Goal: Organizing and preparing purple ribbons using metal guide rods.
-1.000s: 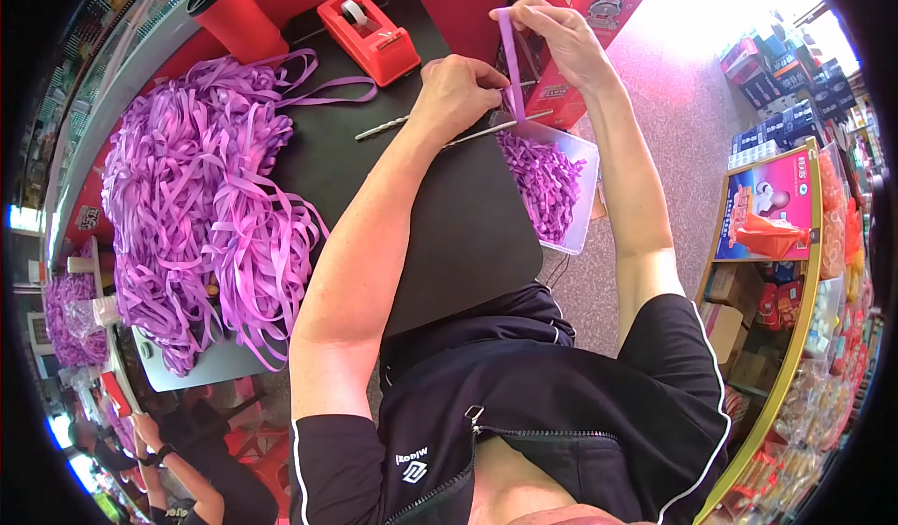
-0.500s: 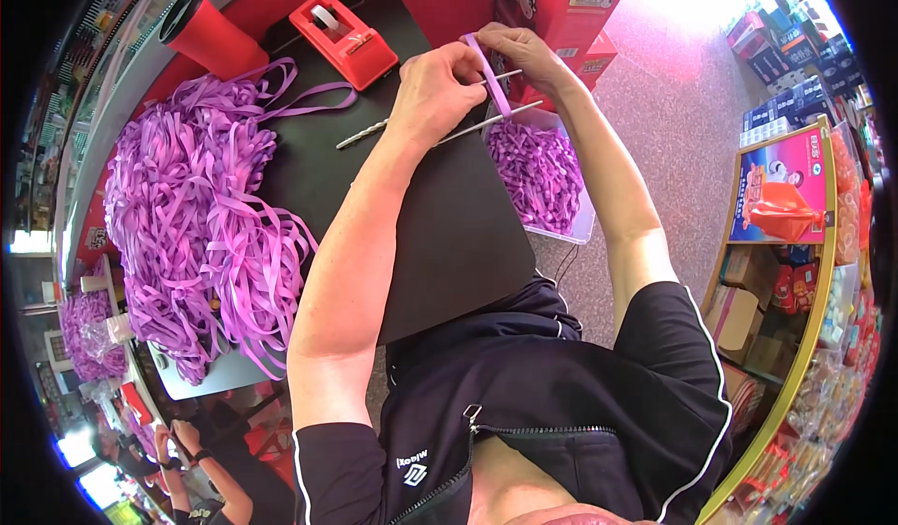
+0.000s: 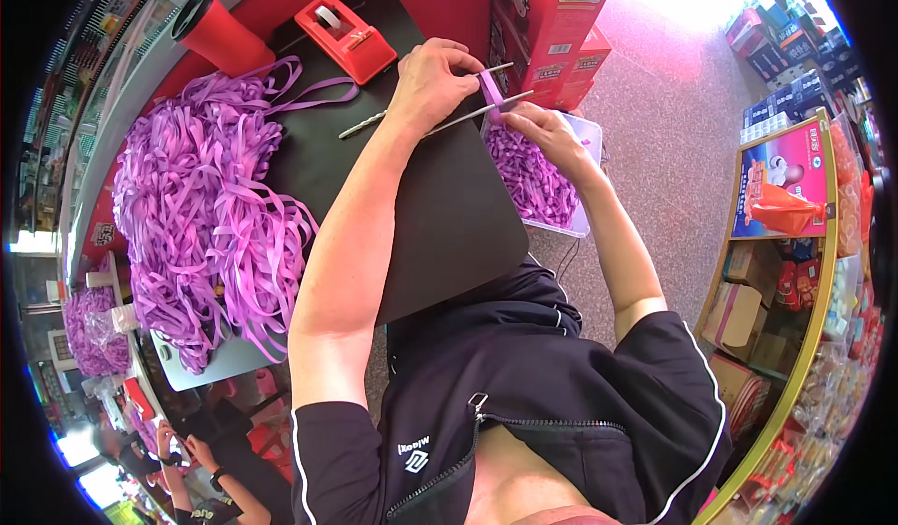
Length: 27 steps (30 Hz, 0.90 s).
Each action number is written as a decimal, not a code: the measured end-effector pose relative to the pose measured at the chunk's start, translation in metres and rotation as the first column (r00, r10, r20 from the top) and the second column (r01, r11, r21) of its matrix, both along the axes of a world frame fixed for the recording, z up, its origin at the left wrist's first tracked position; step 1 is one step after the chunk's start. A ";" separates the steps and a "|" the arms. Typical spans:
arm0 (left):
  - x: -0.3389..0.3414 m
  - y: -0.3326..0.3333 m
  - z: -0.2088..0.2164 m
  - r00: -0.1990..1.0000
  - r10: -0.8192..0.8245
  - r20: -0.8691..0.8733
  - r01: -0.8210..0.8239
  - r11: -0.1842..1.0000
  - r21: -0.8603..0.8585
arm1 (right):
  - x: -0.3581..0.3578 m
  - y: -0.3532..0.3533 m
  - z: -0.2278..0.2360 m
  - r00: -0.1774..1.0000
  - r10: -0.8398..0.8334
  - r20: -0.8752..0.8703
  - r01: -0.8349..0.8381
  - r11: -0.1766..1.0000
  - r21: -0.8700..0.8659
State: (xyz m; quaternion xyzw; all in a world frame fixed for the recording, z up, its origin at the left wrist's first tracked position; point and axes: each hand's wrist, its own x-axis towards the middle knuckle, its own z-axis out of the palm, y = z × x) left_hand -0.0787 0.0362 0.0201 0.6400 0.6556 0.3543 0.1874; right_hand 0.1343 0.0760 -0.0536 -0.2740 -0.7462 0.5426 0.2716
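Two thin metal rods stick out past the right edge of the black tabletop; the farther one has a twisted left end. Around the rods runs a short purple ribbon. My left hand lies over the farther rod, its fingertips pinched at the ribbon's upper part. With thumb and fingers together, my right hand grips the ribbon at the nearer rod. Directly below it is a clear plastic bin filled with cut purple ribbon pieces.
A large heap of purple ribbon covers the left side. Behind it are a red tumbler and a red tape dispenser. Red cartons stand beyond the bin. A glass-fronted cabinet is at right; another person's hands show at lower left.
My right hand has come down toward me, from the ribbon's upper end to the nearer rod. My left hand has stayed nearly in place. The ribbon now sits closer around the rods.
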 end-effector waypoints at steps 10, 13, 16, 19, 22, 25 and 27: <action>0.009 -0.007 0.027 1.000 -0.018 -0.017 0.016 0.993 -0.119 | 0.004 -0.021 0.040 0.993 -0.120 -0.007 0.118 0.986 -0.117; 0.022 -0.029 0.039 0.991 0.084 0.104 -0.083 0.996 -0.014 | 0.005 -0.020 0.051 0.989 -0.122 0.087 0.134 0.981 -0.144; 0.041 -0.050 0.033 0.728 0.227 0.647 -0.054 0.960 -0.275 | 0.004 -0.012 0.046 0.997 -0.077 -0.003 0.074 0.974 -0.212; 0.063 -0.067 0.037 0.421 0.270 0.866 0.086 0.938 -0.335 | 0.002 -0.011 0.048 0.995 -0.104 0.001 0.101 0.965 -0.244; 0.084 -0.068 0.047 0.005 0.302 0.953 0.154 0.942 -0.300 | 0.003 -0.009 0.048 0.994 -0.109 -0.002 0.106 0.962 -0.251; 0.066 -0.048 0.013 -0.176 0.085 0.981 0.219 0.975 -0.046 | -0.006 -0.015 0.057 0.996 -0.090 0.011 0.090 0.962 -0.256; 0.082 -0.054 0.028 -0.324 0.125 0.938 0.085 0.991 -0.103 | 0.003 -0.019 0.057 0.992 -0.128 0.014 0.126 0.943 -0.307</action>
